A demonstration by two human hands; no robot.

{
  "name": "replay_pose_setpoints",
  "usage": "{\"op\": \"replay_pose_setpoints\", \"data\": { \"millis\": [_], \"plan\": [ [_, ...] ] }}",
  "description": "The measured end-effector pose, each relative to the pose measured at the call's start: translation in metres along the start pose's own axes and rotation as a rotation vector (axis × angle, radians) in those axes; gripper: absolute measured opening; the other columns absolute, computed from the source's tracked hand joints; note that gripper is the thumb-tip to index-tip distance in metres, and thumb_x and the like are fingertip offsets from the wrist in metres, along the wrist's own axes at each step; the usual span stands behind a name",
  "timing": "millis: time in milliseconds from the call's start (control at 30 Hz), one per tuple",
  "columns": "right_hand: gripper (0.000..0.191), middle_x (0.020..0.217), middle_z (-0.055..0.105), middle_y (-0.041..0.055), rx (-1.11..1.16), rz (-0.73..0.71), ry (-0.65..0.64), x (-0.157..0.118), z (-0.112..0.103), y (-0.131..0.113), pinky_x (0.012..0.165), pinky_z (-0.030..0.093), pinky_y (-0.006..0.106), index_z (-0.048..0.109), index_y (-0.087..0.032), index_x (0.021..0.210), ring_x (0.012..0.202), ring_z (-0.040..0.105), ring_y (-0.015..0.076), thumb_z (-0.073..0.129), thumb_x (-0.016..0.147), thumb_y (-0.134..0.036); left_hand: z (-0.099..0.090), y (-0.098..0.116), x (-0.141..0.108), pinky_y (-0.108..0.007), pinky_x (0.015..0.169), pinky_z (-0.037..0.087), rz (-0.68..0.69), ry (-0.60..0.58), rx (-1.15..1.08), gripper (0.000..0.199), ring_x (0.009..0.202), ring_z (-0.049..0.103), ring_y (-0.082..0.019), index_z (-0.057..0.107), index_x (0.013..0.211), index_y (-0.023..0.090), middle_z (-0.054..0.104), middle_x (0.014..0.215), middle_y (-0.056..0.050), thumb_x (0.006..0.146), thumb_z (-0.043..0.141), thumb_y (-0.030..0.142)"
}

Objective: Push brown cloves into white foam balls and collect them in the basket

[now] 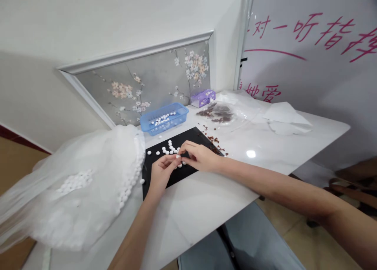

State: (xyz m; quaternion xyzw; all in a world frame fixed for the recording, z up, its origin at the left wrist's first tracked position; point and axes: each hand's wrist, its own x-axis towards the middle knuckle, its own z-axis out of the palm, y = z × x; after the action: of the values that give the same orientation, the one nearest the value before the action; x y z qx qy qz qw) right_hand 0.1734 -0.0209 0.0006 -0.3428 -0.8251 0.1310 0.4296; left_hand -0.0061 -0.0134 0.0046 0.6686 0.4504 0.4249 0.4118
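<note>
My left hand (pixel 161 172) and my right hand (pixel 196 156) meet over a black mat (pixel 191 137), their fingertips close together. A small white bead (pixel 178 156) shows at the tips of my right thumb and forefinger, near my left fingertips. Several more white beads (pixel 167 150) lie scattered on the mat around both hands. My right hand's outer edge is nearest to small reddish-brown star-shaped pieces (pixel 214 141) at the mat's right corner.
To the left, a translucent plastic bag (pixel 73 187) holds many white beads. Behind stand a blue plastic basket (pixel 156 127) of beads and a purple box (pixel 202 98). A transparent bag (pixel 216 112) holds brown pieces. White sheets (pixel 285 116) lie on the glossy white table (pixel 250 171).
</note>
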Motion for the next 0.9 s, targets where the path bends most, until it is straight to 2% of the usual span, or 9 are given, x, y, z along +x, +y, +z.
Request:
{"op": "replay_pose_setpoints", "data": {
  "millis": [67, 167, 267, 400, 533, 700, 800, 867, 900],
  "plan": [
    [0.025, 0.099, 0.054, 0.0054, -0.065, 0.065, 0.003, 0.000, -0.002, 0.006, 0.055, 0.043, 0.022, 0.051, -0.016, 0.106, 0.058, 0.048, 0.0075, 0.054, 0.081, -0.018, -0.009, 0.002, 0.005, -0.032, 0.073, 0.051, 0.078, 0.013, 0.174, 0.021, 0.075, 0.064, -0.018, 0.067, 0.083, 0.020, 0.070, 0.084, -0.004, 0.072, 0.064, 0.037],
    [0.030, 0.103, 0.055, 0.0074, -0.181, 0.092, -0.004, 0.001, -0.002, 0.019, 0.067, 0.046, 0.026, 0.052, -0.017, 0.111, 0.078, 0.054, 0.0140, 0.054, 0.082, -0.019, -0.025, 0.002, 0.009, -0.040, 0.083, 0.045, 0.177, 0.069, 0.447, 0.018, 0.084, 0.060, -0.023, 0.066, 0.086, 0.022, 0.068, 0.087, -0.005, 0.073, 0.061, 0.034],
    [0.026, 0.108, 0.055, 0.0100, -0.301, -0.016, -0.107, 0.005, 0.002, 0.034, 0.082, 0.044, 0.034, 0.058, -0.018, 0.110, 0.094, 0.050, 0.0201, 0.049, 0.085, -0.020, -0.035, -0.002, 0.011, -0.043, 0.087, 0.041, 0.249, 0.084, 0.661, 0.014, 0.094, 0.056, -0.028, 0.065, 0.083, 0.022, 0.067, 0.091, -0.008, 0.074, 0.058, 0.031],
    [0.027, 0.113, 0.057, 0.0095, -0.322, -0.090, -0.204, 0.011, 0.009, 0.048, 0.085, 0.040, 0.037, 0.059, -0.018, 0.111, 0.096, 0.048, 0.0213, 0.047, 0.087, -0.017, -0.034, -0.010, 0.015, -0.039, 0.088, 0.040, 0.318, 0.061, 0.840, 0.015, 0.095, 0.055, -0.026, 0.064, 0.082, 0.021, 0.068, 0.093, -0.007, 0.079, 0.052, 0.030],
    [0.019, 0.103, 0.061, 0.0089, -0.250, -0.076, -0.156, 0.013, 0.009, 0.053, 0.083, 0.040, 0.035, 0.061, -0.014, 0.100, 0.092, 0.049, 0.0200, 0.049, 0.086, -0.016, -0.028, -0.018, 0.021, -0.039, 0.086, 0.040, 0.345, 0.099, 0.938, 0.019, 0.092, 0.056, -0.026, 0.063, 0.086, 0.019, 0.068, 0.093, -0.008, 0.082, 0.048, 0.031],
    [0.013, 0.103, 0.061, 0.0089, -0.263, -0.025, -0.142, 0.014, 0.005, 0.050, 0.081, 0.038, 0.034, 0.060, -0.015, 0.093, 0.093, 0.049, 0.0203, 0.051, 0.086, -0.021, -0.024, -0.025, 0.027, -0.041, 0.088, 0.040, 0.353, 0.179, 0.978, 0.022, 0.094, 0.056, -0.027, 0.063, 0.091, 0.017, 0.067, 0.097, -0.010, 0.082, 0.049, 0.031],
    [0.014, 0.099, 0.063, 0.0085, -0.303, -0.012, -0.159, 0.016, 0.007, 0.047, 0.081, 0.038, 0.033, 0.059, -0.015, 0.092, 0.092, 0.050, 0.0199, 0.048, 0.087, -0.020, -0.023, -0.023, 0.026, -0.042, 0.089, 0.040, 0.382, 0.244, 0.987, 0.031, 0.098, 0.055, -0.028, 0.059, 0.106, 0.013, 0.064, 0.104, -0.014, 0.081, 0.051, 0.030],
    [0.015, 0.097, 0.064, 0.0088, -0.340, -0.031, -0.159, 0.017, 0.010, 0.045, 0.086, 0.036, 0.035, 0.059, -0.014, 0.094, 0.094, 0.051, 0.0194, 0.045, 0.089, -0.019, -0.019, -0.020, 0.023, -0.040, 0.088, 0.042, 0.476, 0.299, 0.968, 0.040, 0.099, 0.056, -0.027, 0.053, 0.117, 0.010, 0.063, 0.107, -0.016, 0.081, 0.053, 0.027],
    [0.016, 0.095, 0.065, 0.0088, -0.360, -0.042, -0.158, 0.018, 0.012, 0.044, 0.091, 0.034, 0.036, 0.058, -0.014, 0.095, 0.095, 0.052, 0.0192, 0.044, 0.089, -0.018, -0.016, -0.018, 0.022, -0.038, 0.087, 0.043, 0.530, 0.289, 0.943, 0.040, 0.098, 0.057, -0.026, 0.052, 0.118, 0.010, 0.063, 0.106, -0.016, 0.080, 0.054, 0.025]
  ]
}}
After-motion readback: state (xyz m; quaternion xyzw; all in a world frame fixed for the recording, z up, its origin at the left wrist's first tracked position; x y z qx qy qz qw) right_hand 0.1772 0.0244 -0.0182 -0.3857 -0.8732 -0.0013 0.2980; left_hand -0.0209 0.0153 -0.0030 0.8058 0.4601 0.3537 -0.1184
